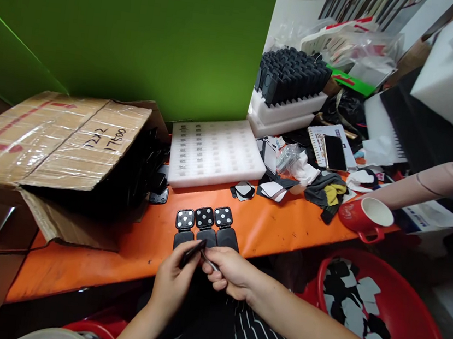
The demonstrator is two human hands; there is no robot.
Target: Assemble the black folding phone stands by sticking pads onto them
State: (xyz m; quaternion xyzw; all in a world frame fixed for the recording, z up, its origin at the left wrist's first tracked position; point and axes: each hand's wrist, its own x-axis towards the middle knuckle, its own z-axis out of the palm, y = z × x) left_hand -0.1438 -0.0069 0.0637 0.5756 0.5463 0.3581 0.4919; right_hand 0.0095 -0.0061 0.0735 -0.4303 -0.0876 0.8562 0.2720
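Near the table's front edge, my left hand (172,275) is closed around a small flat black piece (191,254) held on a slant. My right hand (231,271) grips a thin metal tool (210,263), perhaps tweezers; its tip meets the black piece, and fingers partly cover both. Just beyond my hands lie three black hinged pieces in a row, a left one (185,219), a middle one (204,218) and a right one (223,217). Each has an upper square with several white dots and a plain black lower part, partly hidden by my hands.
An open cardboard box (77,140) of black pieces stands left. Behind is a slotted white foam block (215,154); racked black parts (291,76) stand beyond. A red mug (365,217) and pink bottle (426,186) sit right, above a red basin (417,325) of scraps.
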